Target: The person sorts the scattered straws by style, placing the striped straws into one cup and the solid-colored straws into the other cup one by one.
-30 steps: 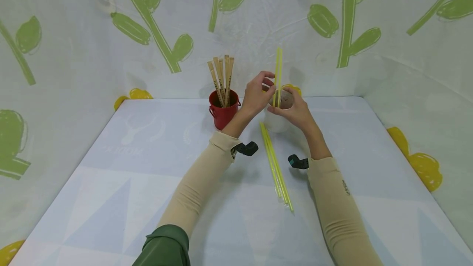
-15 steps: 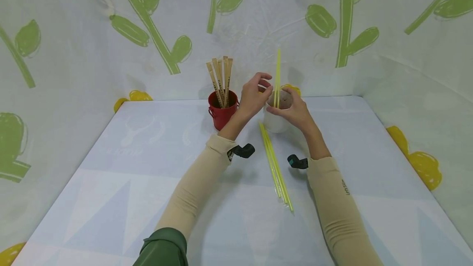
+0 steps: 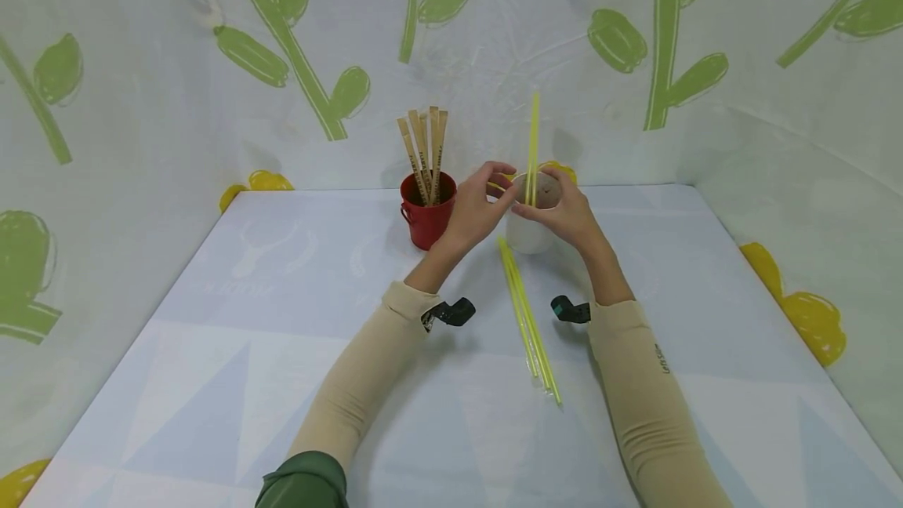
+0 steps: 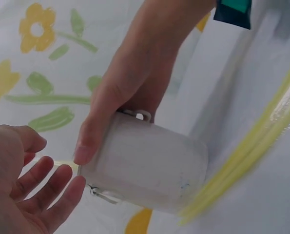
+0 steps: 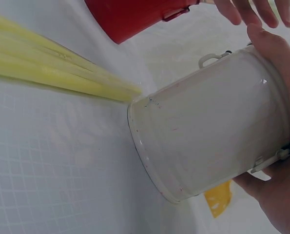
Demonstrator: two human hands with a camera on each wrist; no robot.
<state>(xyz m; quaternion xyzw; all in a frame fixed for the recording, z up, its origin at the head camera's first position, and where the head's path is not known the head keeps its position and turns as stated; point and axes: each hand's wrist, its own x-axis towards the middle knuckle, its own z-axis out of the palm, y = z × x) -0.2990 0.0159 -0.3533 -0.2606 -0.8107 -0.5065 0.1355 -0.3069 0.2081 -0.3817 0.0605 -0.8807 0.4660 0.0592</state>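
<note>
A white bucket (image 3: 527, 237) stands upright near the back of the tabletop (image 3: 282, 390), with yellow sticks (image 3: 534, 132) rising out of its mouth. The right hand (image 3: 567, 216) has its grip curled round the bucket's upper part, thumb and fingers on either side of the rim. The left hand (image 3: 474, 206) is just beside the rim, its grip spread, fingers loosely bent around nothing; whether a fingertip touches the bucket, I cannot tell. More yellow sticks, the loose bundle (image 3: 524, 316), lie in front of the bucket, pointing toward the person. To the left, behind the left wrist, a red bucket (image 3: 426, 227) holds upright brown sticks (image 3: 422, 154). Behind everything hangs a pale sheet (image 3: 494, 53) printed with green leaves.
</note>
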